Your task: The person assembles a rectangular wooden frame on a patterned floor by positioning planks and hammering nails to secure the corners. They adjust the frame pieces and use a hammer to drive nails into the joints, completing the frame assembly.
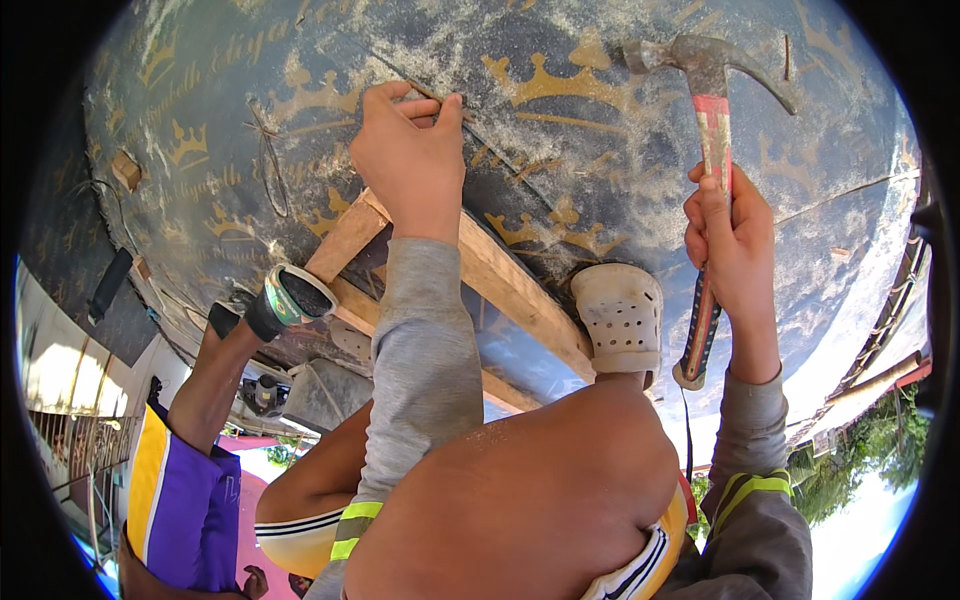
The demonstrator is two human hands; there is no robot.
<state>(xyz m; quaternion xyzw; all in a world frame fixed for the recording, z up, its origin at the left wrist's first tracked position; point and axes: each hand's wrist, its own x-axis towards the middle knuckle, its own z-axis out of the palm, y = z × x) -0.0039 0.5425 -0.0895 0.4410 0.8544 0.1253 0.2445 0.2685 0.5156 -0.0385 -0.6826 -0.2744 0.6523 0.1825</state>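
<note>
My right hand (pixel 735 235) grips a claw hammer (pixel 712 120) by its handle. The hammer's worn steel head lies over the dark floor sheet at the upper right, its claw pointing right. My left hand (pixel 412 170) is low over the sheet with fingers and thumb pinched. A thin rust-brown rod (pixel 422 90), nail-like, shows at those fingertips; its full length is hidden. Right below my left wrist, a wooden frame of joined lumber (pixel 520 290) lies on the sheet, partly covered by my forearm.
The dusty dark sheet (pixel 330 130) bears gold crown prints. My foot in a pale perforated clog (pixel 618 310) stands right of the frame. At left is another person in purple shorts (pixel 190 500), one shod foot (pixel 290 300) near the lumber. A bent wire (pixel 272 170) and wood block (pixel 126 171) lie leftward.
</note>
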